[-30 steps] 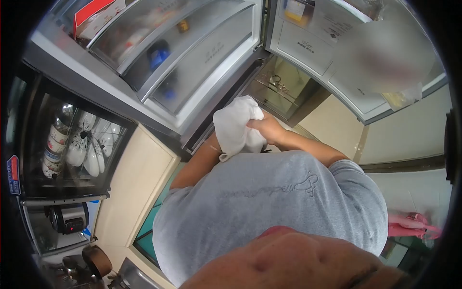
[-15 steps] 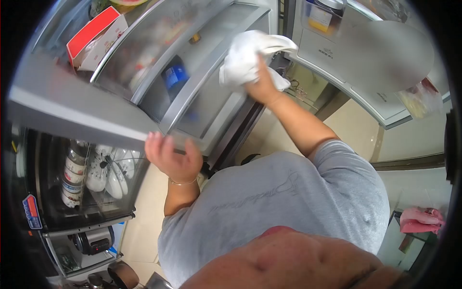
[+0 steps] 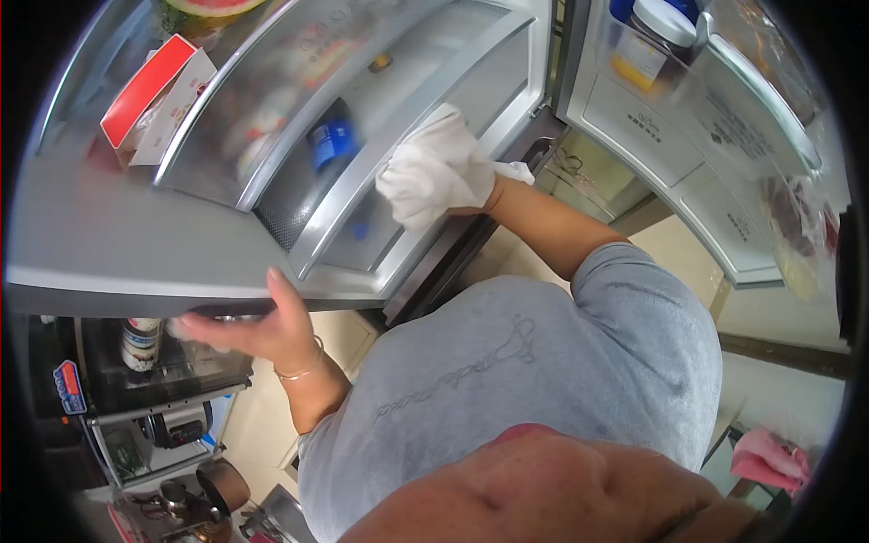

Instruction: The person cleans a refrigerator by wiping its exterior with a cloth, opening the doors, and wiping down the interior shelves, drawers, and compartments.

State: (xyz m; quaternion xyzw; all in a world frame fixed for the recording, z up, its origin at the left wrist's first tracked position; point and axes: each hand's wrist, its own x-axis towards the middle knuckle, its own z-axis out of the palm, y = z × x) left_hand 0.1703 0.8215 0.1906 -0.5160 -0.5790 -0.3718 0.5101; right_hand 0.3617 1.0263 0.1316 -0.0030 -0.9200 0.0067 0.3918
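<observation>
A crumpled white cloth [image 3: 436, 167] is bunched under my right hand [image 3: 482, 201], which is mostly hidden behind its folds. The cloth lies against the translucent front of a lower refrigerator drawer [image 3: 348, 237]. My left hand [image 3: 270, 331] is open, fingers and thumb spread, with nothing in it. It is just below the refrigerator's grey side edge [image 3: 181, 294]; whether it touches the edge I cannot tell. A bottle with a blue label [image 3: 332, 143] shows inside the drawer area.
The open refrigerator door [image 3: 647, 136] on the right holds a white-lidded jar [image 3: 665, 27] and bagged food [image 3: 801, 217]. A red and white box [image 3: 154, 100] and cut watermelon [image 3: 213, 7] occupy an upper shelf. Pots [image 3: 222, 484] stand lower left, beneath a glass-front cabinet [image 3: 195, 357].
My right hand has moved the cloth left and down along the drawer front. My left hand has moved left and down from the side edge, its fingers spreading. The view has shifted slightly.
</observation>
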